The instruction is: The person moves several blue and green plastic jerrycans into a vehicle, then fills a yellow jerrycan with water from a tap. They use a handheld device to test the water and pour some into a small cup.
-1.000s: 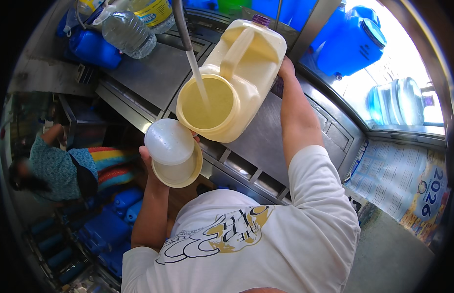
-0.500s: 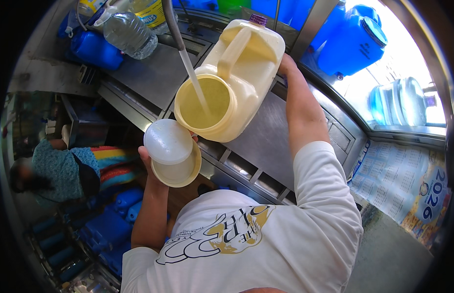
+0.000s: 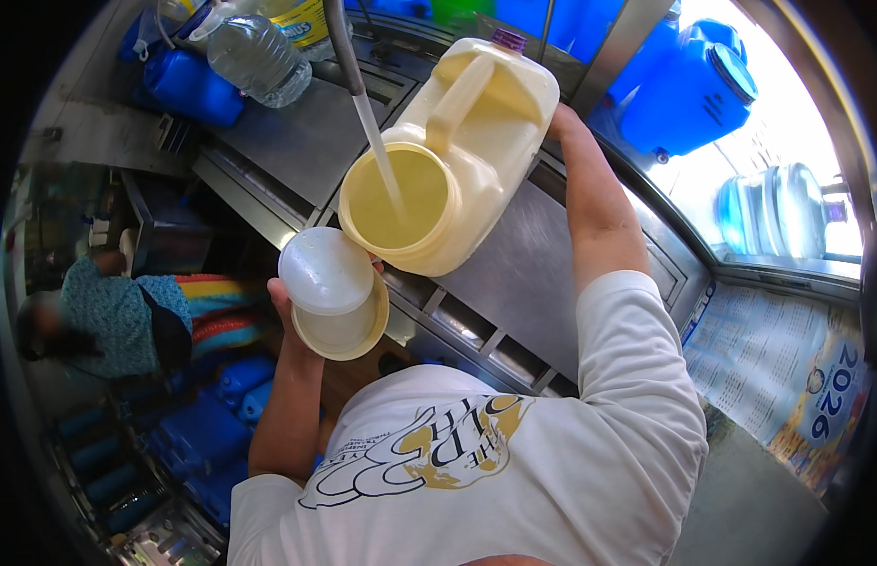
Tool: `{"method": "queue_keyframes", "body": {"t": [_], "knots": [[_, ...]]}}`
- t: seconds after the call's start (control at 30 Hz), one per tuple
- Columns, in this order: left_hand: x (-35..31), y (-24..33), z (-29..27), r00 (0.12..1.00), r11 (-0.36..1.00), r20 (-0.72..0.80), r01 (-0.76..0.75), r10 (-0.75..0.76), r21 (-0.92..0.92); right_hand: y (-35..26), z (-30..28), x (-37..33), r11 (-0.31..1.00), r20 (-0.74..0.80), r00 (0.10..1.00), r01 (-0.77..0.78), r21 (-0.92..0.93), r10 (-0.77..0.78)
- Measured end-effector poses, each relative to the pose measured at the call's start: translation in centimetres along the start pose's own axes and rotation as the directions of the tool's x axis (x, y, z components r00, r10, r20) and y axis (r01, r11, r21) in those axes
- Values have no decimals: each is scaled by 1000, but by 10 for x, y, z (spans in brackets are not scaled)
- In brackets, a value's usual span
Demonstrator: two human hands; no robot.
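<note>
A large cream plastic jug [image 3: 500, 174] with a moulded handle, a purple cap [image 3: 508, 40] and a wide round mouth leans over the steel counter. Water [image 3: 386, 170] runs from a grey spout [image 3: 339, 42] into that mouth. My right hand [image 3: 563, 124] grips the jug's far right side; most of its fingers are hidden behind it. Just below the mouth, my left hand [image 3: 281, 300] holds a white round inner lid [image 3: 325, 269] together with a cream screw lid [image 3: 375, 325]. Some left fingertips show beside the jug's rim.
The steel counter [image 3: 514, 255] has slots along its near edge. Clear bottles [image 3: 259, 61] and a blue container [image 3: 193, 90] stand back left. Blue jugs [image 3: 688, 99] and a large water bottle [image 3: 773, 212] sit beyond the window at right. Another person [image 3: 118, 316] is at the left.
The view has shifted slightly, so the jug and right arm appear a little further right. Both hands keep their holds, and water still runs into the jug.
</note>
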State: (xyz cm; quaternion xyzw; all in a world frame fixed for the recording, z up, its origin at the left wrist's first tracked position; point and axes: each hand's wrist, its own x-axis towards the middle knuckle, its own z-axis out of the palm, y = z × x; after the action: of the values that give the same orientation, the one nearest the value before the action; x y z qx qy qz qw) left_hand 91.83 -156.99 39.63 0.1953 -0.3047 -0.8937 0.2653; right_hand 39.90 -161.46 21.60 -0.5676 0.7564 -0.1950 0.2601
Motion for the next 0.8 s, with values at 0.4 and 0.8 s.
{"method": "queue_keyframes", "body": {"t": [0.4, 0.8], "knots": [[-1, -8, -5, 999, 1000, -39, -21, 21, 6, -5, 10, -2, 935, -140, 969, -236, -266, 205], [0, -9, 0, 1000, 1000, -23, 2, -2, 5, -34, -7, -31, 889, -206, 931, -352, -293, 301]]}}
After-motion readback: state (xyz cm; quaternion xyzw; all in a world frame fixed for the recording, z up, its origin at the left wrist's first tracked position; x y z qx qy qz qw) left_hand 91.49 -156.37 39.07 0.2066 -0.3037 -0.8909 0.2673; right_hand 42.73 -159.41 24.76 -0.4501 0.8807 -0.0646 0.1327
